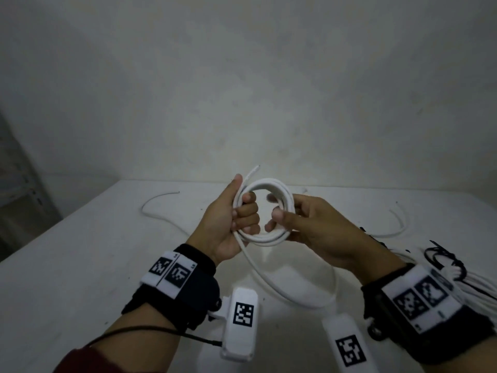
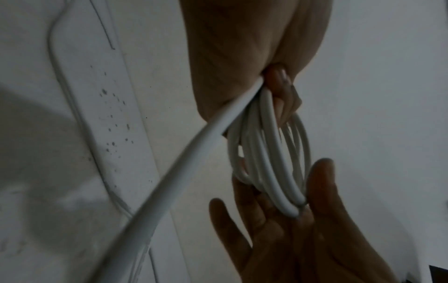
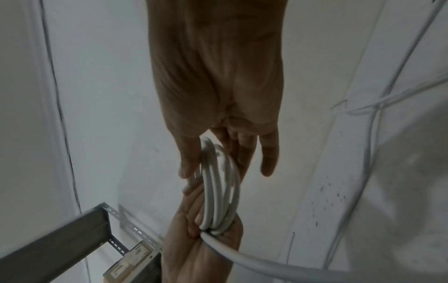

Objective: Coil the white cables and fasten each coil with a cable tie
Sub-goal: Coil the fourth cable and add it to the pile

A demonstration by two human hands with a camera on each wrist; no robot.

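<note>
A white cable coil (image 1: pixel 269 183) of several loops is held upright above the white table (image 1: pixel 107 251). My left hand (image 1: pixel 239 211) grips its left side, fingers curled through the ring and thumb along the outside. My right hand (image 1: pixel 279 212) pinches the right side, thumb in front and fingers behind. In the right wrist view the coil (image 3: pixel 218 191) runs between that hand's thumb and fingers (image 3: pixel 247 153). The cable's short end (image 1: pixel 254 170) sticks up past my left thumb. The uncoiled tail (image 1: pixel 269 281) drops from my left palm and loops on the table.
More loose white cable lies on the table at the left (image 1: pixel 153 208) and right (image 1: pixel 398 227). Black cable ties (image 1: pixel 443 257) and a bundle of white cables (image 1: pixel 473 289) lie by my right wrist. A grey metal shelf (image 3: pixel 60 233) stands to the left.
</note>
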